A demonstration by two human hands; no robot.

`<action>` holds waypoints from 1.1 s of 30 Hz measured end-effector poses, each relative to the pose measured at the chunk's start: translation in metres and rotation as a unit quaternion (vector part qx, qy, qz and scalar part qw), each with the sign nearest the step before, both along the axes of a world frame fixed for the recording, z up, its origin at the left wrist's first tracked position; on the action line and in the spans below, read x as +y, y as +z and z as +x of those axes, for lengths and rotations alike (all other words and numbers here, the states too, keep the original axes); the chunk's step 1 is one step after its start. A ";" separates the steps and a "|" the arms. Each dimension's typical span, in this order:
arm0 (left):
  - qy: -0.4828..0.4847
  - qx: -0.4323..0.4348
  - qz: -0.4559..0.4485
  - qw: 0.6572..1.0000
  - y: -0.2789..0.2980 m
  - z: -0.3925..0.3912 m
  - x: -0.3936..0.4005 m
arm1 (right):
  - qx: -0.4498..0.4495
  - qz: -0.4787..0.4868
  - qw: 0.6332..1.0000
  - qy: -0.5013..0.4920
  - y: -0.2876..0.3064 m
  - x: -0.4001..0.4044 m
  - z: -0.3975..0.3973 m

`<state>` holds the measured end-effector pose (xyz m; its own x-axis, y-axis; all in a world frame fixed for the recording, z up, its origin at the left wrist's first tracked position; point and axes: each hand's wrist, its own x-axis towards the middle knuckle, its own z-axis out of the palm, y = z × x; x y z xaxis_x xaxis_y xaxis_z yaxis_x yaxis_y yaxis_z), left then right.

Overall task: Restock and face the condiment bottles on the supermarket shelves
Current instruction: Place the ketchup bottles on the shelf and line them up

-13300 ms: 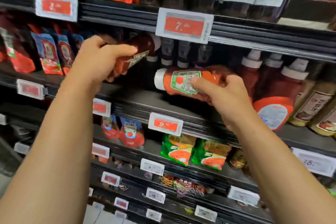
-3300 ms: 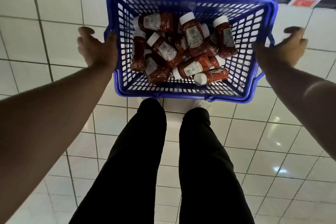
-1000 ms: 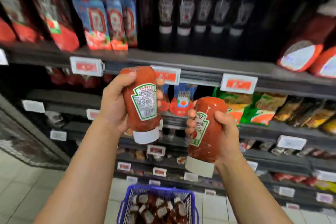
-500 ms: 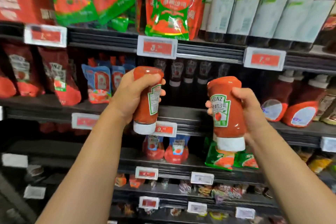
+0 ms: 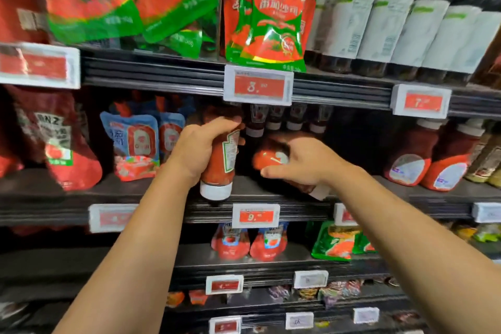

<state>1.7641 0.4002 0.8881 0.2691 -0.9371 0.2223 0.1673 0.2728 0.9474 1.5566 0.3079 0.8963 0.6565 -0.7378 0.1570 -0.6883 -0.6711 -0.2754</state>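
My left hand (image 5: pixel 199 148) grips a red ketchup bottle (image 5: pixel 221 168) upright with its white cap down, just above the front lip of the middle shelf (image 5: pixel 271 192). My right hand (image 5: pixel 302 161) holds a second ketchup bottle (image 5: pixel 267 158) tipped over, base pointing into the shelf and white cap (image 5: pixel 320 192) toward me at the shelf edge. Behind both, a row of the same bottles (image 5: pixel 273 119) stands cap-down in the dark back of the shelf.
Blue sauce pouches (image 5: pixel 135 141) stand left of my left hand, large red pouches (image 5: pixel 59 141) further left. Bigger ketchup bottles (image 5: pixel 414 154) stand to the right. Green and red pouches (image 5: pixel 271 16) and dark bottles (image 5: pixel 393 24) fill the shelf above. Price tags (image 5: pixel 257 85) line the shelf edges.
Both hands have moved forward and up to the middle shelf. The right bottle has gone from upright to tipped, base first into the shelf. The left bottle is now over the shelf lip.
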 end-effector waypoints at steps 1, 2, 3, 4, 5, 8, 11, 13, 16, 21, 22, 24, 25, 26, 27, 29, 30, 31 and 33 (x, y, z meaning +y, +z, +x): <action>0.000 0.004 0.000 1.000 0.001 0.000 -0.001 | 0.048 -0.008 0.999 0.010 -0.004 -0.004 0.011; 0.002 0.003 -0.001 1.000 0.002 -0.001 -0.003 | 0.068 -0.009 0.997 0.020 -0.008 -0.008 0.022; 0.004 -0.003 0.000 1.000 0.003 -0.002 -0.003 | 0.066 -0.003 0.997 0.032 -0.012 -0.012 0.030; 0.005 -0.009 0.002 1.000 0.004 -0.003 -0.004 | 0.055 0.004 0.997 0.048 -0.015 -0.015 0.037; 0.006 -0.015 0.006 1.000 0.005 -0.005 -0.006 | 0.045 0.005 0.997 0.067 -0.017 -0.018 0.043; 0.003 -0.003 0.006 1.000 0.009 -0.017 -0.013 | 0.022 0.038 0.993 0.113 -0.020 -0.025 0.052; 0.003 0.029 -0.023 0.999 0.015 -0.035 -0.021 | 0.086 0.100 0.989 0.071 -0.003 -0.033 0.040; 0.002 0.047 -0.043 0.998 0.018 -0.047 -0.026 | 0.033 0.030 0.997 0.058 0.013 -0.039 0.017; -0.016 0.067 -0.072 0.995 0.020 -0.069 -0.040 | -0.185 0.067 0.980 0.030 0.025 -0.025 -0.029; -0.075 0.005 -0.028 0.997 0.021 -0.117 -0.065 | -0.306 0.169 0.932 0.096 0.004 0.001 -0.063; -0.082 -0.007 -0.017 0.996 0.023 -0.126 -0.070 | -0.312 0.148 0.936 0.061 -0.001 0.000 -0.066; -0.083 -0.069 0.023 0.994 0.026 -0.145 -0.082 | -0.339 0.115 0.934 0.005 -0.010 -0.006 -0.072; -0.078 -0.102 0.046 0.991 0.029 -0.156 -0.085 | -0.361 0.104 0.927 -0.007 -0.015 -0.011 -0.076; -0.064 -0.122 0.063 0.988 0.031 -0.165 -0.091 | -0.391 0.100 0.915 -0.017 -0.018 -0.018 -0.081; -0.047 -0.137 0.068 0.987 0.031 -0.172 -0.096 | -0.426 0.105 0.898 -0.026 -0.022 -0.028 -0.085; -0.021 -0.207 0.034 0.978 0.030 -0.177 -0.104 | -0.478 0.118 0.870 -0.032 -0.029 -0.051 -0.092; -0.018 -0.265 0.015 0.964 0.030 -0.174 -0.108 | -0.490 0.121 0.863 -0.034 -0.033 -0.062 -0.095; -0.011 -0.317 0.008 0.948 0.030 -0.169 -0.111 | -0.494 0.127 0.859 -0.038 -0.036 -0.072 -0.096; 0.017 -0.400 0.037 0.916 0.022 -0.153 -0.116 | -0.495 0.153 0.853 -0.055 -0.041 -0.087 -0.096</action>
<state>1.6115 0.2843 0.9100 0.0766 -0.9515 0.2979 -0.5957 0.1959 0.7789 1.4603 0.2208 0.8556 0.2385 -0.8923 0.3833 -0.0699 -0.4094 -0.9097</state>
